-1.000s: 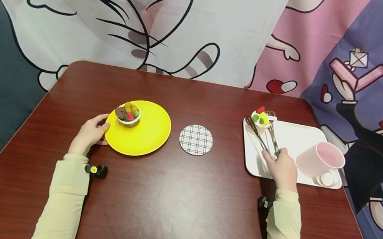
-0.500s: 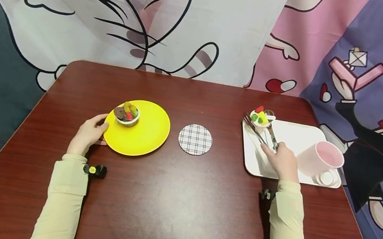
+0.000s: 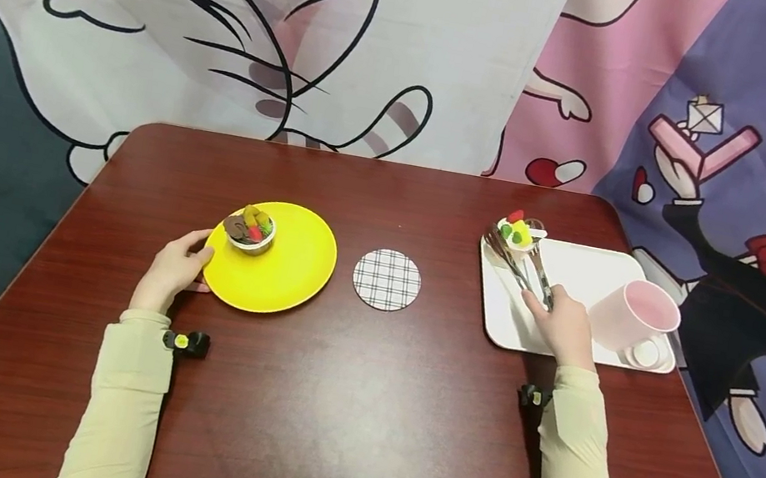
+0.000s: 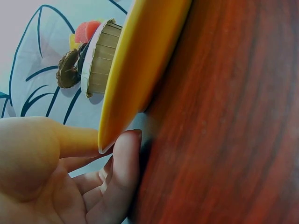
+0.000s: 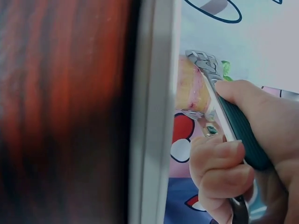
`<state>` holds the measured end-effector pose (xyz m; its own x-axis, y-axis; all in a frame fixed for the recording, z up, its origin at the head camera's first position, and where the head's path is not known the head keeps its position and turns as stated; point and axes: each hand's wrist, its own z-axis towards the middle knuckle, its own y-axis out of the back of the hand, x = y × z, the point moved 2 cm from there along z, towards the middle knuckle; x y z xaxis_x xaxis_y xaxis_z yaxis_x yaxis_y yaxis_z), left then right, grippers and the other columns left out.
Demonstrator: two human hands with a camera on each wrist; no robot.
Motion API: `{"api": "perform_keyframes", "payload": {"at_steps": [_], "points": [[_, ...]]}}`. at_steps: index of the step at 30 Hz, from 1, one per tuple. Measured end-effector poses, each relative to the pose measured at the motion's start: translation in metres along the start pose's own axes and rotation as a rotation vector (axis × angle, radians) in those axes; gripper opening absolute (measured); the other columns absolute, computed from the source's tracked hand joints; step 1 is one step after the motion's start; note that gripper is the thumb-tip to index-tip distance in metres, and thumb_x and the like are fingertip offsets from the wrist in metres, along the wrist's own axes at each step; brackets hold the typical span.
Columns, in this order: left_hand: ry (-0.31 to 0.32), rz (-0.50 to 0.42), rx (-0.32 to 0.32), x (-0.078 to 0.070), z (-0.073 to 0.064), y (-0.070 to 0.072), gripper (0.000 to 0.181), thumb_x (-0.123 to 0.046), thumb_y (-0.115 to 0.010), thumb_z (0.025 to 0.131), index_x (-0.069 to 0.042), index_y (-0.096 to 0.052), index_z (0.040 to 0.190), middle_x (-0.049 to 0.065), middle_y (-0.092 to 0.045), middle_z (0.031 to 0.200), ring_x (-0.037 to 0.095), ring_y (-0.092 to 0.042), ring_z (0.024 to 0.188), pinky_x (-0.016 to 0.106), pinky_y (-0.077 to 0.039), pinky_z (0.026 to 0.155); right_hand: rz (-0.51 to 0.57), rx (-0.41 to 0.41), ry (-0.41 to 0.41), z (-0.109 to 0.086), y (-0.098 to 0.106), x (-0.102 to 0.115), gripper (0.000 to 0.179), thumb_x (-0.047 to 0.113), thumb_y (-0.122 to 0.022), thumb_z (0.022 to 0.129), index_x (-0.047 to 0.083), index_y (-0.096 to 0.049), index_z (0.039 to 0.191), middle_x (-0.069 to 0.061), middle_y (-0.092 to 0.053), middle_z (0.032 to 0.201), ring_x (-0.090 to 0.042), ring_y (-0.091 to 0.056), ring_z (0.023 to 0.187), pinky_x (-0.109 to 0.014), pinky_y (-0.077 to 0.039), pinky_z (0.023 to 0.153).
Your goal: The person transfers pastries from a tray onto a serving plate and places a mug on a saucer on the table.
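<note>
My left hand (image 3: 172, 269) pinches the near-left rim of a yellow plate (image 3: 287, 265), thumb on top and fingers under the edge, as the left wrist view shows. A toy cupcake (image 3: 250, 230) with brown, red, green and yellow toppings stands on the plate. My right hand (image 3: 566, 327) has its fingers curled round the handles of a fork (image 3: 510, 262) and a spoon (image 3: 539, 272) over a white tray (image 3: 584, 264). One handle (image 5: 243, 133) looks dark green in the right wrist view. A cake cup (image 3: 517, 233) with red, yellow and green toppings sits at the tray's far-left corner.
A pink mug (image 3: 632, 315) stands at the tray's right side, with a round white piece (image 3: 645, 353) beside its base. Between plate and tray lies a round checked coaster (image 3: 387, 280) on the brown table (image 3: 353, 420). A cartoon cloth (image 3: 416, 42) hangs behind the far edge.
My right hand has shifted and turned slightly on the cutlery handles. The left hand keeps its pinch on the plate rim. The whole head view has drifted a little.
</note>
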<state>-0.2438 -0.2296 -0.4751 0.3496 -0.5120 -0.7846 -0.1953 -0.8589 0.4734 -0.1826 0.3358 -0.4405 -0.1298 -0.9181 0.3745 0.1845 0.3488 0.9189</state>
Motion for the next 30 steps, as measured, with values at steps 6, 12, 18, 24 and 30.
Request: {"api": "perform_keyframes", "payload": {"at_steps": [6,12,18,24,30], "points": [[-0.001,0.005,-0.003,-0.0002,-0.0003,-0.0009,0.055,-0.033,-0.036,0.105,-0.018,-0.021,0.156,0.021,-0.050,0.116,0.006,-0.061,0.063,0.023,-0.060,0.065,-0.003,-0.025,-0.004,-0.0032,-0.0031,-0.0035,0.042,0.040,-0.058,0.094,0.000,-0.051,0.085,-0.021,-0.052,0.067,-0.041,-0.053,0.061,-0.054,-0.041,0.056],[-0.006,0.005,-0.002,-0.0015,-0.0006,-0.0002,0.055,-0.032,-0.036,0.105,-0.017,-0.021,0.156,0.021,-0.050,0.116,0.006,-0.061,0.064,0.023,-0.060,0.065,0.008,-0.057,-0.015,-0.0075,-0.0029,-0.0033,0.041,0.040,-0.061,0.092,-0.001,-0.055,0.088,-0.021,-0.054,0.068,-0.041,-0.053,0.062,-0.054,-0.041,0.056],[0.006,0.005,0.006,-0.0022,-0.0004,-0.0002,0.056,-0.033,-0.036,0.105,-0.018,-0.019,0.156,0.020,-0.049,0.115,0.005,-0.061,0.065,0.022,-0.060,0.065,0.001,-0.071,-0.020,-0.0087,-0.0029,-0.0035,0.040,0.040,-0.061,0.092,0.000,-0.055,0.089,-0.021,-0.054,0.068,-0.040,-0.053,0.061,-0.053,-0.040,0.055],[0.011,0.009,-0.001,-0.0021,-0.0007,-0.0003,0.056,-0.033,-0.036,0.105,-0.018,-0.020,0.156,0.020,-0.049,0.115,0.005,-0.061,0.065,0.022,-0.060,0.065,0.008,-0.076,-0.023,-0.0083,-0.0019,-0.0022,0.040,0.040,-0.061,0.093,0.000,-0.056,0.094,-0.023,-0.056,0.071,-0.042,-0.055,0.063,-0.054,-0.041,0.057],[0.004,0.001,0.000,-0.0027,-0.0010,0.0006,0.056,-0.034,-0.037,0.105,-0.019,-0.020,0.156,0.019,-0.049,0.116,0.005,-0.061,0.065,0.023,-0.060,0.065,-0.001,-0.071,-0.013,-0.0080,-0.0009,-0.0025,0.040,0.039,-0.061,0.093,-0.001,-0.056,0.093,-0.025,-0.058,0.072,-0.044,-0.056,0.065,-0.056,-0.043,0.059]]}}
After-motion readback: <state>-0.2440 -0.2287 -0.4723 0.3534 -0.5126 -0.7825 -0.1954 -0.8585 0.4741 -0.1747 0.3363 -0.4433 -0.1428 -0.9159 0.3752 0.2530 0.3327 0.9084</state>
